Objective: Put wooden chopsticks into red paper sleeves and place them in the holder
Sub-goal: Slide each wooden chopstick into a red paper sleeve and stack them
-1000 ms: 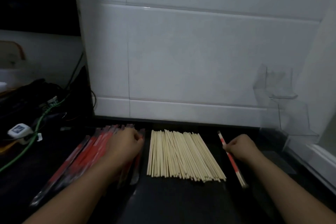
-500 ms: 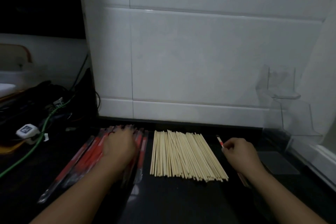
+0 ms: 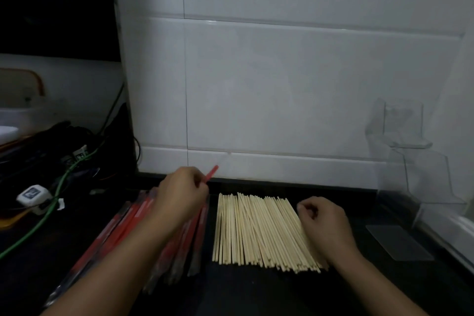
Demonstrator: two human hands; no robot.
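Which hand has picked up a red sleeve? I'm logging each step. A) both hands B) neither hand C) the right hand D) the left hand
D: the left hand pinches a red sleeve raised above the sleeve pile, while the right hand holds none.

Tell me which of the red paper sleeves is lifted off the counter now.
It is the single red sleeve pinched in the left hand; its tip points up toward the wall. The other sleeves lie flat in a pile under that hand.

Two hands, left hand (image 3: 180, 194), right hand (image 3: 324, 223), one clear holder (image 3: 410, 161), chopsticks (image 3: 259, 231) too many to count
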